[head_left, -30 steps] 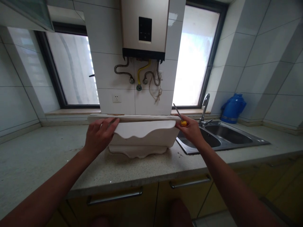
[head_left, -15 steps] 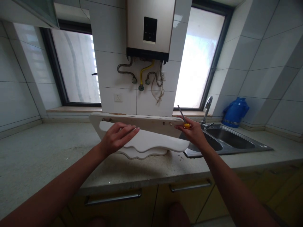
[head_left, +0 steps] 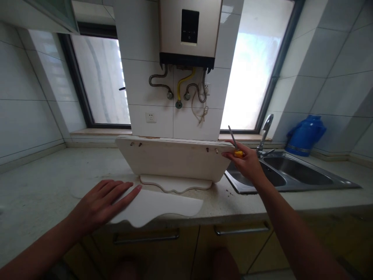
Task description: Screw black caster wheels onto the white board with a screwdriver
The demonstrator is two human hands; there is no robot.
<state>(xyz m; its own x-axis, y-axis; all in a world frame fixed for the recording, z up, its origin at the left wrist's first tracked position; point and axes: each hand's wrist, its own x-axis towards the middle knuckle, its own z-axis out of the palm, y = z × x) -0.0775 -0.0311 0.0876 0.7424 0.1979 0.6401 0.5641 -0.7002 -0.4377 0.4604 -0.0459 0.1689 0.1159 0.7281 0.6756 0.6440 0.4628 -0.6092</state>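
Note:
My left hand point(head_left: 101, 204) grips a white board with a wavy edge point(head_left: 163, 206) by its left end, fingers on top. This board is low over the counter's front edge, its wavy side toward me. A larger white panel point(head_left: 175, 159) leans upright near the wall, with small pegs or screws near its upper corners. At its foot lies a second wavy-edged white piece point(head_left: 175, 183). My right hand point(head_left: 246, 159) is closed around a screwdriver point(head_left: 239, 153) with a yellow handle, shaft pointing up. Its fingertips also touch the panel's top right corner.
A steel double sink point(head_left: 303, 175) with a tap point(head_left: 265, 134) lies to the right, a blue container point(head_left: 304, 136) behind it. A water heater point(head_left: 189, 31) with hoses hangs on the wall ahead. Dark small bits point(head_left: 230, 191) lie on the counter point(head_left: 96, 167).
My left hand has brought the wavy board down, left and toward me, away from the front of the upright panel. My right hand stays at the panel's corner with the screwdriver.

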